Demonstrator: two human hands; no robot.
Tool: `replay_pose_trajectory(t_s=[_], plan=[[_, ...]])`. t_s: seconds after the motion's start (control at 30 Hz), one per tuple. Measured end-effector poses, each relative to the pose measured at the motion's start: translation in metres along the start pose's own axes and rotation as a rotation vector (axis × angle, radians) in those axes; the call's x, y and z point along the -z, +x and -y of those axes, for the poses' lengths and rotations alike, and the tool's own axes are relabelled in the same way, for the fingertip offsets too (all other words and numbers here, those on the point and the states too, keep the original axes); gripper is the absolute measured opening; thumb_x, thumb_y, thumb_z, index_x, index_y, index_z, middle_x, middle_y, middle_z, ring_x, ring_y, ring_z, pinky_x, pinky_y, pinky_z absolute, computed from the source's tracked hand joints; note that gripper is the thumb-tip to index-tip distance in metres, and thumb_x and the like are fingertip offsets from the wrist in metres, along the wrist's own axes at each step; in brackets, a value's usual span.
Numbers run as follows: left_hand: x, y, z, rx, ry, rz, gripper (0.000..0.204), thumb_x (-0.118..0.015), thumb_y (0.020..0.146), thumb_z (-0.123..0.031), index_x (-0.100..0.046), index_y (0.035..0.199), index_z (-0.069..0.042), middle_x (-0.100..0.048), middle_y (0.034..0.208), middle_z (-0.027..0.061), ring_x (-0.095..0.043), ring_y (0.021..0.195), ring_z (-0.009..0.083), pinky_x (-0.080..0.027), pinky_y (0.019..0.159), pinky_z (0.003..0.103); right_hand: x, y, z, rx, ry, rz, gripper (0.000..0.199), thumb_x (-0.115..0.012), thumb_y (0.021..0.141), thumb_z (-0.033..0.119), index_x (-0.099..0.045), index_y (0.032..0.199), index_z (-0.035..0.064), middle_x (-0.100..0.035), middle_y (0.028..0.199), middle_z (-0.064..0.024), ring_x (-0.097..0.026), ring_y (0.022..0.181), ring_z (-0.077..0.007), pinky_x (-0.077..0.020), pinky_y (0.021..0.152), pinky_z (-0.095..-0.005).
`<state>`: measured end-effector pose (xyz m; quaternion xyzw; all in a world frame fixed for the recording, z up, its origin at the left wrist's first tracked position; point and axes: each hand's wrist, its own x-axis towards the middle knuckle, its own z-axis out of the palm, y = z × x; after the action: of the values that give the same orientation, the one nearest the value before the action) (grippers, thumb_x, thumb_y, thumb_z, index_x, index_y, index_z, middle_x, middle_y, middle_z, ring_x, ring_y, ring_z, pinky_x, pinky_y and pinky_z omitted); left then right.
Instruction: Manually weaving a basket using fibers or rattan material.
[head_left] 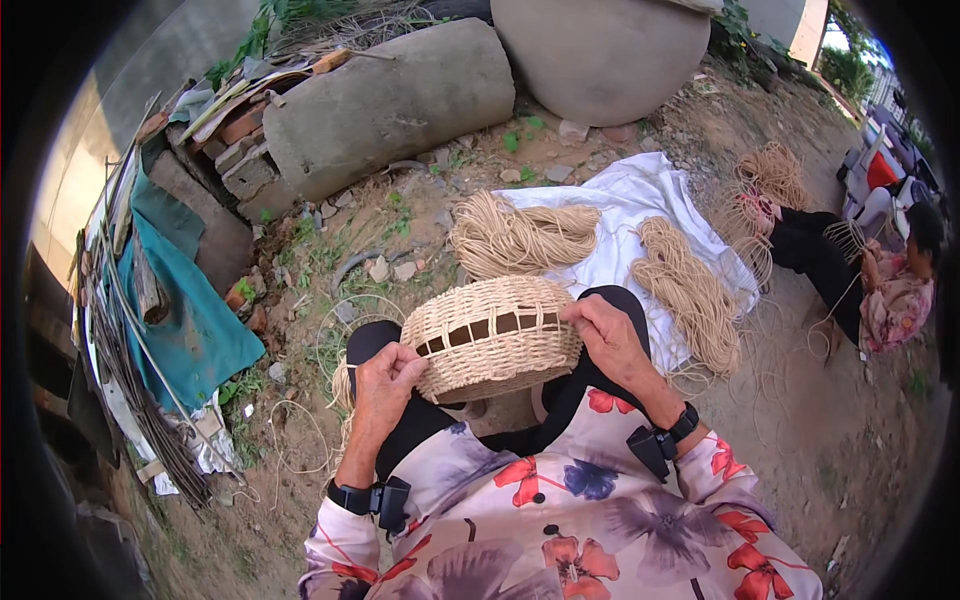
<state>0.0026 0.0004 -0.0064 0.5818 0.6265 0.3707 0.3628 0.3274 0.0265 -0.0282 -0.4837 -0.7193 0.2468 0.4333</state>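
Observation:
A round woven basket [500,365] of pale twisted cord rests across my knees, tilted so that its side faces up. A band of open gaps runs around its wall between two tightly woven parts. My left hand [385,378] grips the basket at its left end, thumb and fingers pinched on the weave. At the right end my right hand [606,338] holds it too, thumb and forefinger closed at the edge of the gap band. Loose cord [343,385] trails by my left knee. The fingers' undersides are hidden.
Coiled cord bundles [525,235] [690,290] lie on a white sheet [640,190] ahead. Another person [890,290] sits at the right, near more cord [775,175]. A concrete pipe [390,105], a large round vessel [600,60], teal cloth [180,300] and thin sticks [130,400] stand around.

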Motion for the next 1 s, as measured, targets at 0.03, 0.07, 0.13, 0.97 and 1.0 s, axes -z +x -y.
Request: replay_pose_trajectory(t_s=[0.03,0.07,0.13,0.97,1.0], plan=[[0.003,0.000,0.000,0.026,-0.020,0.014,0.010,-0.070,0.087,-0.010,-0.065,0.084,-0.001,-0.057,0.067,-0.0032,-0.050,0.059,0.0042,-0.043,0.053,0.022,-0.002,-0.003,0.003,-0.003,0.030,-0.010,0.017,-0.052,0.084,-0.005,-0.064,0.094,0.0023,-0.062,0.089,-0.0140,-0.064,0.087,-0.0313,-0.0494,0.077,-0.0378],[0.004,0.000,-0.001,0.030,-0.017,0.014,0.010,-0.070,0.087,-0.010,-0.065,0.084,-0.001,-0.057,0.067,-0.0032,-0.050,0.059,0.0042,-0.043,0.053,0.022,0.000,-0.004,0.001,-0.006,0.033,-0.008,0.017,-0.052,0.084,-0.005,-0.064,0.094,0.0023,-0.062,0.089,-0.0140,-0.064,0.087,-0.0313,-0.0494,0.077,-0.0378],[0.008,0.000,-0.001,0.027,-0.072,0.075,0.009,-0.070,0.088,-0.010,-0.066,0.087,-0.003,-0.055,0.068,-0.0051,-0.047,0.058,0.0028,-0.041,0.052,0.020,0.008,-0.007,-0.004,0.026,0.031,0.117,0.021,-0.052,0.084,-0.006,-0.063,0.099,0.0039,-0.062,0.091,-0.0132,-0.063,0.087,-0.0310,-0.0492,0.076,-0.0375],[-0.001,0.011,0.016,0.036,-0.055,0.208,0.020,-0.056,0.095,-0.016,-0.069,0.103,-0.002,-0.057,0.068,-0.0023,-0.050,0.060,0.0064,-0.040,0.054,0.024,-0.014,-0.012,0.041,0.087,0.086,-0.043,0.011,-0.062,0.086,-0.001,-0.065,0.096,0.0006,-0.053,0.084,-0.0057,-0.052,0.065,-0.0122,-0.0421,0.060,-0.0265],[-0.003,0.013,0.013,0.102,-0.185,0.276,0.020,-0.056,0.095,-0.015,-0.069,0.103,-0.002,-0.054,0.065,-0.0035,-0.046,0.056,0.0049,-0.037,0.050,0.022,-0.014,-0.013,0.041,0.063,0.080,-0.058,0.011,-0.062,0.086,-0.001,-0.065,0.096,0.0007,-0.053,0.084,-0.0061,-0.052,0.065,-0.0125,-0.0427,0.059,-0.0265]])
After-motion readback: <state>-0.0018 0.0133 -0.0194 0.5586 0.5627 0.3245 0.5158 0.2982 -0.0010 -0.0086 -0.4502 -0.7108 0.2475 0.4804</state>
